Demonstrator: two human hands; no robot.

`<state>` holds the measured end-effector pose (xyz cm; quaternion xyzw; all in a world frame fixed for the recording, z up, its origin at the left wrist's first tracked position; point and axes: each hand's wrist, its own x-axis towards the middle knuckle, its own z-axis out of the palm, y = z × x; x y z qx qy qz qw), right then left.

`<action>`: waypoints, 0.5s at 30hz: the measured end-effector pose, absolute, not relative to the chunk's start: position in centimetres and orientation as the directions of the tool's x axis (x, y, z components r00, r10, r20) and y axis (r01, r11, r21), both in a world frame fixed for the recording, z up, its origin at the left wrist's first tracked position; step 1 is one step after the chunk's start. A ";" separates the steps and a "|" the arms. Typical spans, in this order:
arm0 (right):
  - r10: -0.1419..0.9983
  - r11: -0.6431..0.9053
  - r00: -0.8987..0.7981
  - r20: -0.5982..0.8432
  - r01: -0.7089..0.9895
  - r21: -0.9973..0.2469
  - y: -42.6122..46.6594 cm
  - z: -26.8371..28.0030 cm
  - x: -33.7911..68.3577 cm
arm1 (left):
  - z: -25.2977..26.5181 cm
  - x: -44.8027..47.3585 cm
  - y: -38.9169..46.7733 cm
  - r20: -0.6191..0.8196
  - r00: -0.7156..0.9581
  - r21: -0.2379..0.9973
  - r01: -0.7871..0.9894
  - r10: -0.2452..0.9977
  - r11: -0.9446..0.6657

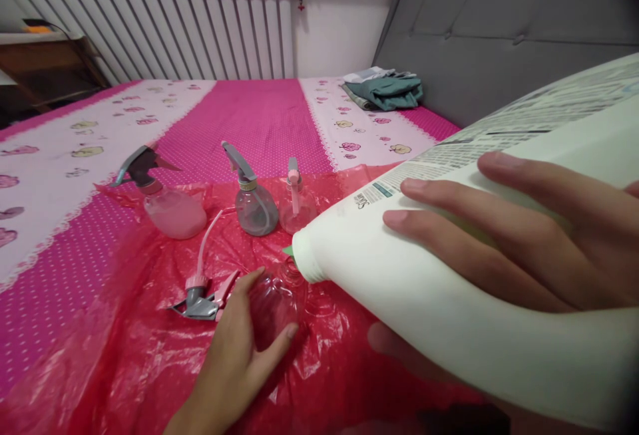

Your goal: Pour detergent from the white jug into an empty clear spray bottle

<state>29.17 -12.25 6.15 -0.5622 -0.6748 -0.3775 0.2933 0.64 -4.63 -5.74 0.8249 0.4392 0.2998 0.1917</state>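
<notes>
White plastic bottle (464, 328): large, lined with small print, and look at it go slantwise across your right side, neck aimed down and left, above the crinkled red plastic sheet (134, 335) that lies on the pink patterned bed cover (254, 116).
Right hand (564, 242): yours is gripping that big bottle, three fingers laid along its printed flank, a blurred digit peeping out beneath.
Left hand (239, 355): down low on the sheet, curled around the round clear plastic bottle (273, 302), fingertips at its far side, thumb pressed along the near side; you have it gripped.
Pink-tinted spray bottle (174, 212): rounded, dark gray head, pink collar, out at the back left of your sheet.
Gray translucent spray bottle (256, 212): round body, gray trigger head, parked between its neighbors, beyond your left hand.
Clear bottle: headless in your grasp, its mouth right by the white neck; whether the two touch, you can't tell from here.
Clear spray bottle with pink trigger (299, 217): just beside the gray one, partly behind your white neck.
Loose pink-and-gray spray head (202, 298): lying just left of your left hand, its pale tube curving upward.
Green tip (287, 250): a sliver, poking out at the white neck's far edge.
</notes>
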 end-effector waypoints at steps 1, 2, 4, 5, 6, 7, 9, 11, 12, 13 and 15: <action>0.549 0.092 -0.218 0.807 0.975 0.201 -12.3 6.2 29.2 | -5.8 0.6 -4.6 0.322 0.432 0.586 0.608 0.842 -0.536; 0.562 0.096 -0.240 0.791 0.969 0.226 -12.4 6.2 29.2 | -5.8 0.6 -4.6 0.318 0.430 0.591 0.607 0.845 -0.531; 0.578 0.074 -0.257 0.774 0.962 0.264 -12.5 6.3 29.4 | -5.8 0.6 -4.6 0.309 0.425 0.597 0.609 0.851 -0.521; 0.577 0.066 -0.258 0.775 0.961 0.270 -12.5 6.3 29.5 | -5.8 0.6 -4.6 0.306 0.425 0.598 0.611 0.852 -0.519; 0.571 0.067 -0.256 0.780 0.962 0.266 -12.4 6.3 29.5 | -5.8 0.7 -4.6 0.303 0.424 0.598 0.613 0.854 -0.517; 0.557 0.073 -0.251 0.792 0.964 0.254 -12.4 6.2 29.5 | -5.8 0.7 -4.6 0.302 0.423 0.597 0.614 0.854 -0.515; 0.519 0.086 -0.229 0.823 0.972 0.217 -12.1 6.0 29.3 | -5.8 0.7 -4.6 0.304 0.425 0.595 0.615 0.853 -0.518; 0.496 0.073 -0.205 0.844 0.978 0.195 -11.9 5.8 29.1 | -5.8 0.7 -4.7 0.311 0.426 0.590 0.614 0.849 -0.524; 0.496 0.066 -0.205 0.844 0.978 0.199 -11.9 5.8 29.1 | -5.8 0.7 -4.7 0.315 0.427 0.586 0.615 0.848 -0.528; 0.504 0.068 -0.217 0.836 0.975 0.211 -11.9 5.7 29.1 | -5.8 0.7 -4.7 0.318 0.429 0.579 0.618 0.846 -0.531; 0.531 0.084 -0.250 0.810 0.966 0.243 -12.0 5.8 29.3 | -5.8 0.7 -4.7 0.323 0.430 0.565 0.626 0.843 -0.537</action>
